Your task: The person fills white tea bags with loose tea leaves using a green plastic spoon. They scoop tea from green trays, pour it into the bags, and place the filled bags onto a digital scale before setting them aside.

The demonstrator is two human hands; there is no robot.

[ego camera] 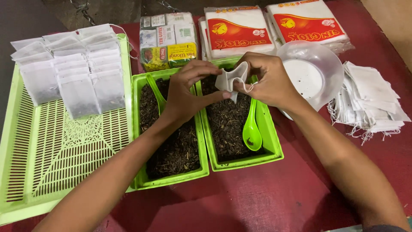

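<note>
Both hands pinch one empty white filter bag [231, 79], left hand [189, 92] and right hand [268, 81] close together, holding its mouth spread above the right green tray of loose tea [270, 146]. Green spoon [252, 131] lies in that tray; second tea tray [139, 129] just left of it, slatted green basket [51, 159] with filled bags [77, 92] further left. Clear plastic bowl [309, 68] and stack of empty bags [373, 101] sit right of the tray.

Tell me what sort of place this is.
Probably a small hand-packing table for tea. Both hands, left hand and right hand, hold open a small white filter bag over green tubs of loose tea, beside filled bags on a green tray.
</note>
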